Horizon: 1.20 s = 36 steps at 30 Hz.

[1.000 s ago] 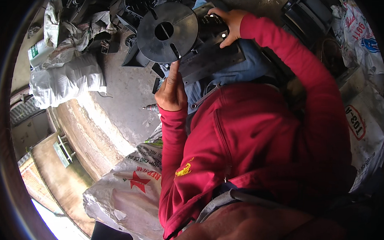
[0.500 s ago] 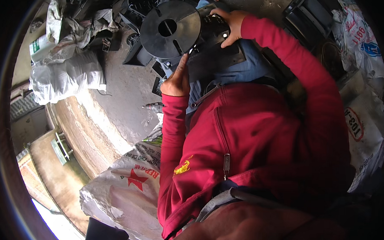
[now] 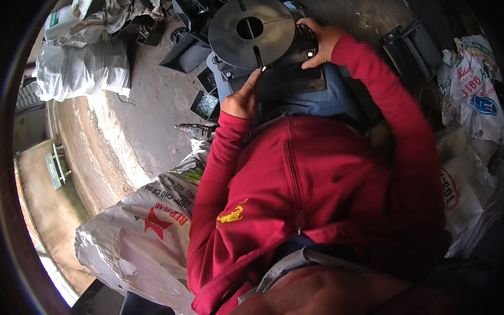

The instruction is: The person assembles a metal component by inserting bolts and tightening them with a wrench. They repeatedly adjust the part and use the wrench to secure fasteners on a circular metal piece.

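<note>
A dark round disc [image 3: 228, 37] with a central hole and slots lies over my lap at the top middle. Below and right of it is a black flat metal part [image 3: 299, 76], resting on my blue-trousered thigh. My left hand [image 3: 241, 100] is closed, its index finger reaching up to the disc's near edge by a slot. A small bright piece [image 3: 264, 68] shows at that fingertip, too small to name. Thumb and fingers of my right hand [image 3: 325, 44] grip the black part's right side, beside a shiny round stud [image 3: 310, 54].
A power drill [image 3: 194, 130] lies on the floor left of my left forearm. Nearby stand a small bin of metal fasteners [image 3: 205, 105] and a black bin [image 3: 186, 56]. White sacks flank me, one at lower left [image 3: 127, 231], and a black container [image 3: 414, 49] sits upper right.
The view has shifted, so the disc and both hands appear further right. My left fingertip stays at the disc's near edge, now beside the slot's end. The right hand keeps its grip.
</note>
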Each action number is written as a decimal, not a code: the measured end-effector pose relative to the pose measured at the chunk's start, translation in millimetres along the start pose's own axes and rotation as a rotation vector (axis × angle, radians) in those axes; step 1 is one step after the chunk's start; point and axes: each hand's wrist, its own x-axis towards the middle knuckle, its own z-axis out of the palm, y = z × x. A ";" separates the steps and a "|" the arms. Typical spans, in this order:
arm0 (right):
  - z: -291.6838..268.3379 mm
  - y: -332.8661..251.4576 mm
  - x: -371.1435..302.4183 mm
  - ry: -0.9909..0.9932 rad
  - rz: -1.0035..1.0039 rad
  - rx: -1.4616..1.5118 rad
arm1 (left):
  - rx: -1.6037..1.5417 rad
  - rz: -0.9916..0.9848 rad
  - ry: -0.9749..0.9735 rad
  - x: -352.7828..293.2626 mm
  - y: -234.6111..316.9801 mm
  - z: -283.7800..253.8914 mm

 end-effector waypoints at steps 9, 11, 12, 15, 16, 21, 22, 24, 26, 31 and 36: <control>0.7 8.5 5.7 0.007 0.037 -0.086 | -0.047 0.102 0.207 -1.3 26.5 -28.1; 3.9 -2.9 -7.3 0.061 -0.021 -0.072 | 0.119 -0.006 0.062 -2.7 27.8 -21.5; 0.0 3.7 3.5 0.027 0.026 -0.040 | 0.078 0.061 0.105 1.4 22.9 -25.2; -4.1 6.3 -0.4 -0.006 0.081 -0.065 | -0.087 0.180 0.224 6.4 37.0 -36.1; -2.7 4.2 -0.3 -0.004 0.069 -0.073 | -0.051 0.114 0.172 3.4 29.8 -28.0; -3.1 2.1 -0.4 0.013 0.059 -0.048 | 0.070 0.127 0.148 1.9 19.6 -15.5; -4.6 -0.2 -1.3 0.003 0.070 -0.057 | -0.038 0.129 0.218 5.4 30.4 -27.6; -1.8 6.9 0.4 0.019 0.061 -0.058 | 0.051 0.091 0.150 5.2 27.6 -17.8; -2.0 4.0 2.3 0.049 0.025 -0.065 | 0.142 -0.002 0.067 3.0 20.4 -8.0; 2.0 9.1 -0.8 0.040 0.034 -0.071 | -0.093 0.018 0.218 0.8 29.7 -19.3; 4.6 4.8 -6.4 0.135 0.011 -0.029 | -0.172 0.053 0.126 -8.2 6.4 -17.8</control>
